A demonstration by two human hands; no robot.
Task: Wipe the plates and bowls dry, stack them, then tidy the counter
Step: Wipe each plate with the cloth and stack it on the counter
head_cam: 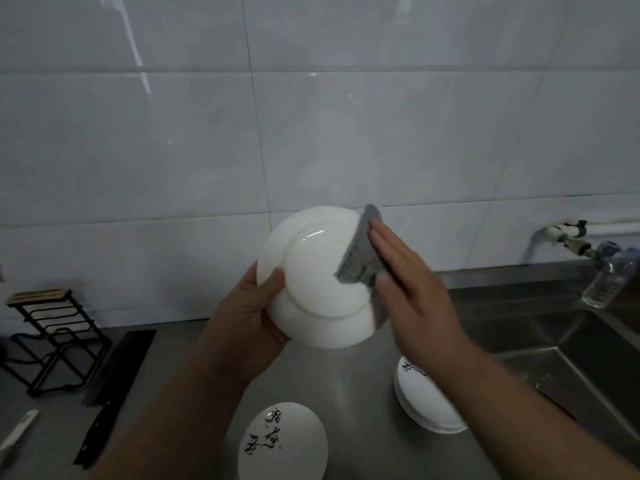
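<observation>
Lettered bowl (282, 441), stacked bowls (422, 400), cloth (356, 268) on plate (318, 278)

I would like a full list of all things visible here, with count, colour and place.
plate: one, white, held up, underside showing
cloth: one, grey, on plate's right rim
painted dish: one, white with black characters, counter front
dish stack: one, white, counter beside sink
cleaver: one, black, counter left
knife: one, black, below cleaver
rack: one, black, far left
bottle: one, clear, near tap
left hand: grips plate's left rim
right hand: flat, presses cloth
</observation>
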